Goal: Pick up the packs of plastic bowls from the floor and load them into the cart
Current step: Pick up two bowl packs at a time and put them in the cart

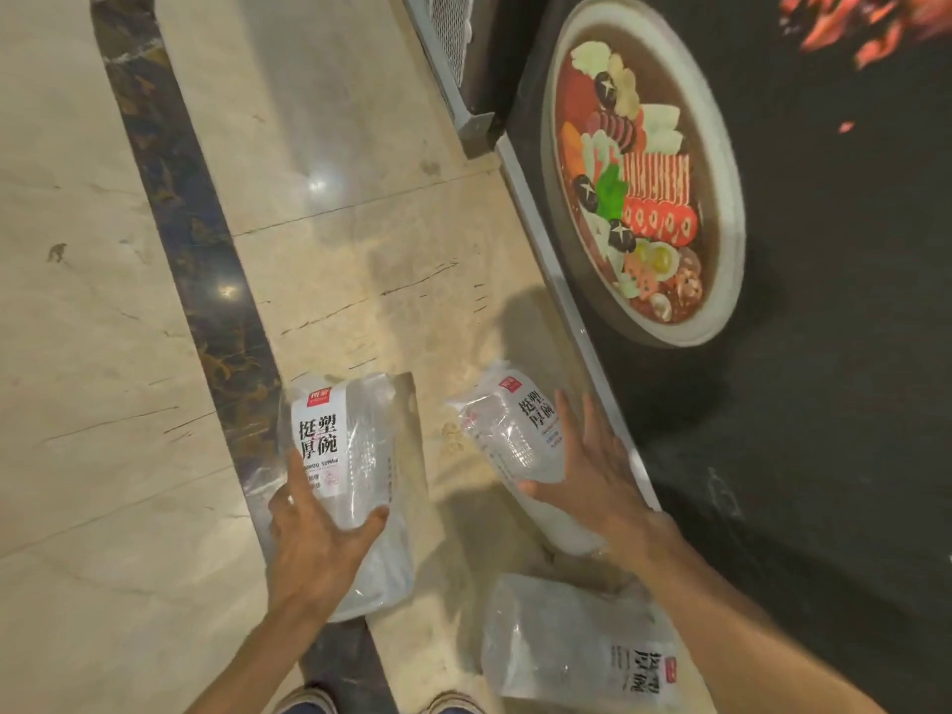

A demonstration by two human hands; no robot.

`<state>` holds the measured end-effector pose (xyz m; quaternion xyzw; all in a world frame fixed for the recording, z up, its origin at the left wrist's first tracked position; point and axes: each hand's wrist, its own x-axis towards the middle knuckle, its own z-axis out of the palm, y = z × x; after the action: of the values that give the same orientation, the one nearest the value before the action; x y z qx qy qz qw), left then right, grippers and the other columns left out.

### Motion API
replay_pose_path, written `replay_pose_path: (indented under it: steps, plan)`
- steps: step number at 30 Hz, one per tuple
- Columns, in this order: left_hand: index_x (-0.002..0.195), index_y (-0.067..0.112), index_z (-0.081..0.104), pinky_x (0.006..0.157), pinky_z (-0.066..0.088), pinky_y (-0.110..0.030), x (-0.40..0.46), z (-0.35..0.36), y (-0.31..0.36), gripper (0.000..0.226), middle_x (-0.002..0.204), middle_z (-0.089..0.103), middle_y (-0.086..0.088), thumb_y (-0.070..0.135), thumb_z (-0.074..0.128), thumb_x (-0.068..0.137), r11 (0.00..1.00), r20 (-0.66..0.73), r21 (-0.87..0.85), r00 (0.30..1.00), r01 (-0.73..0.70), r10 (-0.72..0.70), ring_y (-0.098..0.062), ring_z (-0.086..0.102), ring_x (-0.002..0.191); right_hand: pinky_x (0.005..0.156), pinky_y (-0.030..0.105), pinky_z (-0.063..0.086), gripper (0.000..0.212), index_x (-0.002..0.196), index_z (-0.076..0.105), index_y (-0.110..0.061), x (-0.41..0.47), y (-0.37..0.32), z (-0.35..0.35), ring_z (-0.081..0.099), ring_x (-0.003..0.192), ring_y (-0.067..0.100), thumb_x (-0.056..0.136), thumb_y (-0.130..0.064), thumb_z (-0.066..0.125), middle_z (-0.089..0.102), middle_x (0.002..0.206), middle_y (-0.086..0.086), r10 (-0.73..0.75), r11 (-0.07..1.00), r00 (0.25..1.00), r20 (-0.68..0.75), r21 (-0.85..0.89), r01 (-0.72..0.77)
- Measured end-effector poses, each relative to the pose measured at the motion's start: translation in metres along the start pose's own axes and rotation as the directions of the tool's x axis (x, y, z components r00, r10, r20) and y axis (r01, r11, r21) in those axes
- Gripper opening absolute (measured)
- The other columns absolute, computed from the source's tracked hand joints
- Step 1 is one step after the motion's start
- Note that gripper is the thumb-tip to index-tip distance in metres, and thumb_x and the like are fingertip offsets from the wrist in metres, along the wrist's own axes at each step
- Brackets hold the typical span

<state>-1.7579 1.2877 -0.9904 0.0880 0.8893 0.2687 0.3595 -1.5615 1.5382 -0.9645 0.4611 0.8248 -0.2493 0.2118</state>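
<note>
Three clear packs of plastic bowls with white labels show in the head view. My left hand (317,533) grips the left pack (355,445) around its lower part, thumb on one side and fingers on the other. My right hand (592,466) wraps the right pack (515,435) from its right side, the thumb under it. The third pack (572,641) lies flat on the floor under my right forearm, label toward the bottom edge. No cart is in view.
The floor is pale marble (360,249) with a dark curved inlay band (206,260). A black wall panel with a printed hotpot picture (644,182) runs along the right. A metal mesh frame (453,33) stands at the top. My shoe tips (453,703) show at the bottom edge.
</note>
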Motion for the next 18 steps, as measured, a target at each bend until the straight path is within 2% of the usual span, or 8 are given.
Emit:
replay_pose_path:
  steps: [2, 4, 6, 9, 12, 15, 18]
  plan:
    - [0.153, 0.055, -0.013, 0.103, 0.043, -0.066, -0.002, -0.002, -0.006, 0.131, 0.154, 0.028, -0.009, 0.053, 0.088, 0.069, 0.999, 0.004, -0.013, 1.000, -0.030, 0.030, -0.038, 0.041, 0.138, 0.124, 0.058, 0.008, 0.139, 0.152, -0.030, -0.039, 0.015, 0.012, 0.007, -0.022, 0.153, 0.030, 0.052, -0.094, 0.051, -0.026, 0.165, 0.016, 0.005, 0.997, 1.000, 0.015, -0.074, -0.004]
    - [0.154, 0.054, -0.010, 0.103, 0.043, -0.066, 0.002, 0.001, -0.023, 0.131, 0.152, 0.028, -0.003, 0.050, 0.089, 0.069, 0.998, -0.008, -0.012, 0.998, -0.062, 0.061, -0.035, 0.040, 0.139, 0.124, 0.058, 0.002, 0.140, 0.150, -0.033, -0.040, 0.029, 0.018, 0.034, -0.022, 0.153, 0.033, 0.055, -0.096, 0.052, -0.024, 0.165, 0.019, -0.023, 0.988, 0.998, 0.052, -0.149, 0.030]
    - [0.155, 0.053, -0.008, 0.104, 0.044, -0.065, 0.007, 0.005, -0.032, 0.131, 0.149, 0.031, -0.002, 0.050, 0.090, 0.068, 0.997, 0.006, -0.027, 0.998, -0.067, 0.068, -0.032, 0.041, 0.137, 0.123, 0.058, 0.003, 0.139, 0.150, -0.033, -0.041, 0.034, 0.024, 0.041, -0.018, 0.154, 0.034, 0.059, -0.091, 0.060, -0.021, 0.166, 0.018, -0.023, 0.989, 0.997, 0.073, -0.147, 0.033]
    - [0.156, 0.050, -0.005, 0.102, 0.046, -0.064, 0.011, 0.011, -0.044, 0.128, 0.148, 0.031, 0.000, 0.051, 0.089, 0.068, 0.998, 0.008, -0.019, 0.998, -0.058, 0.058, -0.030, 0.043, 0.136, 0.118, 0.059, 0.022, 0.140, 0.153, -0.026, -0.042, 0.036, 0.026, 0.059, 0.006, 0.154, 0.038, 0.061, -0.083, 0.071, 0.002, 0.167, 0.019, -0.037, 0.994, 0.999, -0.023, -0.103, 0.035]
    - [0.155, 0.051, -0.004, 0.098, 0.049, -0.064, 0.012, 0.011, -0.044, 0.129, 0.145, 0.034, 0.000, 0.051, 0.090, 0.067, 0.998, 0.001, -0.017, 0.998, -0.062, 0.062, -0.030, 0.046, 0.133, 0.107, 0.057, 0.042, 0.134, 0.158, -0.014, -0.038, 0.027, 0.019, 0.077, 0.030, 0.142, 0.037, 0.065, -0.079, 0.072, 0.026, 0.154, 0.016, -0.052, 0.991, 0.992, -0.117, -0.128, 0.037]
    - [0.155, 0.052, -0.008, 0.099, 0.048, -0.064, 0.008, 0.004, -0.028, 0.130, 0.151, 0.033, -0.001, 0.053, 0.088, 0.068, 0.997, 0.000, 0.017, 0.997, -0.080, 0.080, -0.031, 0.042, 0.137, 0.098, 0.056, 0.048, 0.125, 0.160, -0.006, -0.037, 0.022, 0.010, 0.070, 0.039, 0.132, 0.037, 0.068, -0.082, 0.065, 0.031, 0.147, 0.016, -0.054, 0.989, 0.986, -0.160, -0.148, 0.030]
    - [0.155, 0.049, -0.015, 0.104, 0.044, -0.060, -0.006, -0.014, -0.005, 0.130, 0.157, 0.025, -0.005, 0.055, 0.084, 0.072, 0.991, 0.030, 0.052, 0.992, -0.121, 0.119, -0.032, 0.035, 0.142, 0.100, 0.052, 0.047, 0.121, 0.159, -0.008, -0.040, 0.013, -0.002, 0.044, 0.040, 0.132, 0.036, 0.069, -0.082, 0.063, 0.029, 0.149, 0.015, -0.040, 0.988, 0.986, -0.161, -0.154, 0.015]
